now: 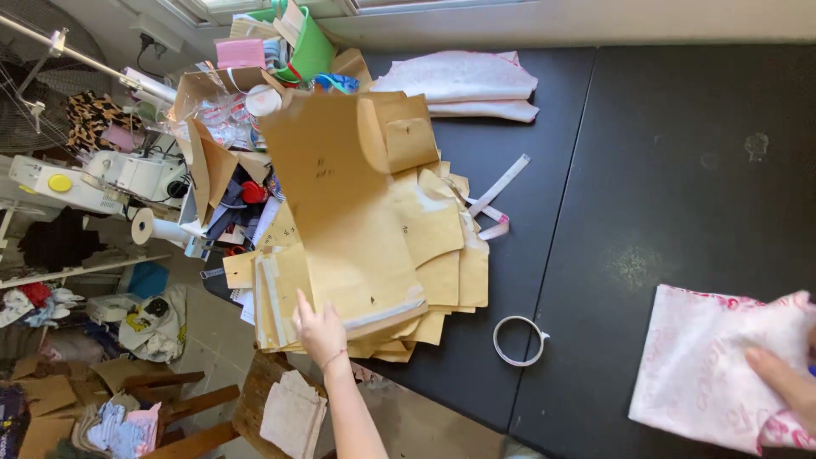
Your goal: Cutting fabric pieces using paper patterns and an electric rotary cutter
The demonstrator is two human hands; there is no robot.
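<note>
The black flat-topped bench (680,170) carries everything, and its left edge is where trouble seems likeliest; the tall stack of brown kraft-paper pattern pieces (374,246) lies at that edge, fanned and uneven, with its near-left corner overhanging toward the floor, so a push or tug there could, I judge, slide loose sheets off onto the wooden stool (272,408) below; the left hand (321,331) rests on that near corner, fingers bent over the edge of the sheets, pressing rather than pinching as far as can be seen; the pink-and-white printed fabric piece (714,374) lies at the near right of the bench, gripped at its right edge by the right hand (786,378), whose fingers close on the cloth though partly cut off by the frame; dragging it could snag the small white ring of tape (518,340) just left of it; the white ribbon strip (497,195) trails further off, beside the stack.
</note>
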